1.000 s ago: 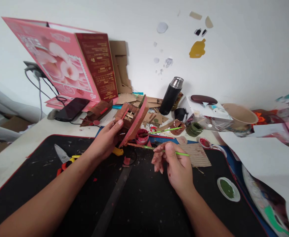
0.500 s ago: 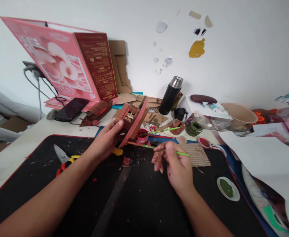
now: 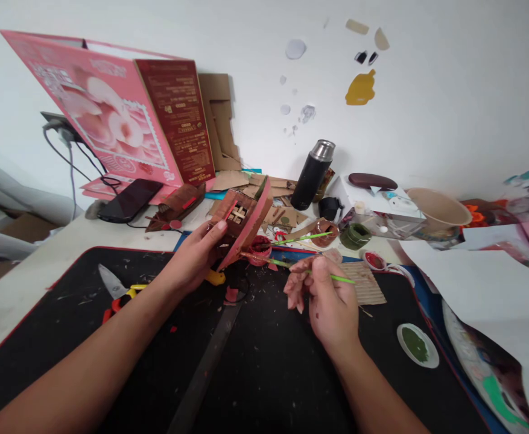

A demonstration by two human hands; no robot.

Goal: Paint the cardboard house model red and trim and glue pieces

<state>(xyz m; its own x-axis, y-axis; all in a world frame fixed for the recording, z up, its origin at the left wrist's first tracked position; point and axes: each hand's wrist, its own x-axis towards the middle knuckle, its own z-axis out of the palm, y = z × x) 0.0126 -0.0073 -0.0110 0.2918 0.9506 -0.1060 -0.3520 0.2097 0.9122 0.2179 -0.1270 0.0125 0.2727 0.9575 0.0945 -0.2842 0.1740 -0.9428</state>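
While a small cardboard model (image 3: 241, 218) with a red-painted slab is gripped in the left hand (image 3: 190, 260) and held tilted above the far edge of the black mat (image 3: 264, 374), a thin green-handled brush (image 3: 312, 270) is pinched between the thumb and fingers of the right hand (image 3: 330, 301). Both hands are thus closed on something: the left on the model, the right on the brush.

The long axis of the brush is laid nearly level, from right to left and slightly away, and its tip is seen at or touching the lower edge of the red slab. The model lies up and to the left of the right hand, near it, while the left hand is already clasped on it.

1 small pot of red paint (image 3: 260, 248) is seen just behind the brush tip, with dark red paint inside. Farther right, 1 brown pot (image 3: 324, 231) carries a second green brush (image 3: 301, 239) across its rim, and 1 green pot (image 3: 355, 235) stands beside it. A red-stained lid (image 3: 375, 261) and a white lid holding green paint (image 3: 418, 345) are also seen, the latter on the mat near the right forearm. A beige bowl (image 3: 438, 210) stands behind; its contents cannot be told. A black flask (image 3: 313, 175) stands capped near the wall.
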